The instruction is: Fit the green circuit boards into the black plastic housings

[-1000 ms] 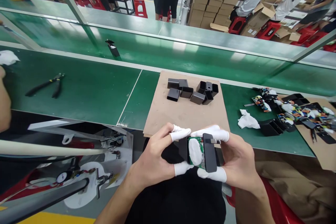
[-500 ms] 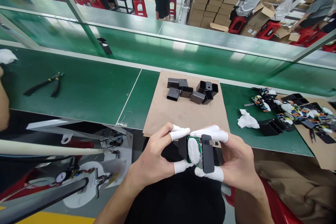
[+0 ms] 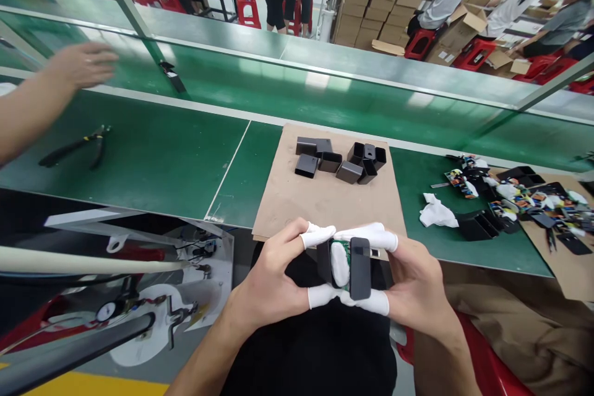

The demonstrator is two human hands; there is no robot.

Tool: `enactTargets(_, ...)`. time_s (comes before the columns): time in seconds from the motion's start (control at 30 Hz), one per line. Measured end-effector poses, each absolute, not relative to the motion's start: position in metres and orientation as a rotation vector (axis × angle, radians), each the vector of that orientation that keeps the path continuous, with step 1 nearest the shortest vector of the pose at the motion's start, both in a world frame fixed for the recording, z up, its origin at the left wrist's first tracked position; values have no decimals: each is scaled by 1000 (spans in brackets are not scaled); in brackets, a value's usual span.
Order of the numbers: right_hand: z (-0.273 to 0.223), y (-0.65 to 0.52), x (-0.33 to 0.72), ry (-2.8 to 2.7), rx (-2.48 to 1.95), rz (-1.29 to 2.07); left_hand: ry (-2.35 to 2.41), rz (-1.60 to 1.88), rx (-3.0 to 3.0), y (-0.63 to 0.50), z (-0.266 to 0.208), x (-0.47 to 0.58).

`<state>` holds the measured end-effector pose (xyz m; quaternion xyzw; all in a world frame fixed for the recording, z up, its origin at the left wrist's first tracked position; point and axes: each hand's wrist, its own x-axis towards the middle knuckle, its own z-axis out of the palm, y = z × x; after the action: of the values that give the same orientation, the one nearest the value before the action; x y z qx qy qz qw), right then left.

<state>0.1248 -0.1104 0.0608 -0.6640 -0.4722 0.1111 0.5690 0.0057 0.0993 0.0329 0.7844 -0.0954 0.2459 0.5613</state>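
Observation:
Above my lap, my left hand [image 3: 273,275] grips a black plastic housing [image 3: 325,265] with fingers and thumb in white finger cots. From the right, my right hand [image 3: 413,278], also in white finger cots, pinches a circuit board [image 3: 347,253] by its black end plate [image 3: 361,269]. A white pad [image 3: 340,265] lies on the board. The board sits partly inside the housing, and a gap shows between the housing's edge and the end plate. Several empty-looking black casings [image 3: 330,162] stand on a cardboard sheet [image 3: 306,204] beyond my hands.
On the green bench lie pliers [image 3: 77,145] at left, a white cloth [image 3: 437,211] and a pile of circuit boards [image 3: 533,198] at right. A co-worker's arm [image 3: 51,83] reaches in from the left. A black item [image 3: 172,77] lies on the green belt behind.
The end plate has moved left, closer to the housing, so less of the board shows. A co-worker's arm has come in at left. The black item on the belt has shifted left.

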Motion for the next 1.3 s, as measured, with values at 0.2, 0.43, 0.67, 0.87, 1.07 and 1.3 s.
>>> enactTargets(0.2,61,-107,124,-1111,-1558,288,-230,589,1849,98,34,6)
enactTargets(0.43,66,-105,125,-1093,-1681,346,-203,565,1810,96,31,8)
enactTargets(0.67,60,-101,122,-979,-1597,356,-111,504,1631,88,21,11)
enactTargets(0.87,56,-94,116,-873,-1569,396,-134,562,1676,86,23,14)
enactTargets(1.07,50,-92,115,-806,-1573,446,-144,625,1703,86,24,17)
enactTargets(1.3,30,-91,114,-775,-1508,452,10,468,1495,79,12,15)
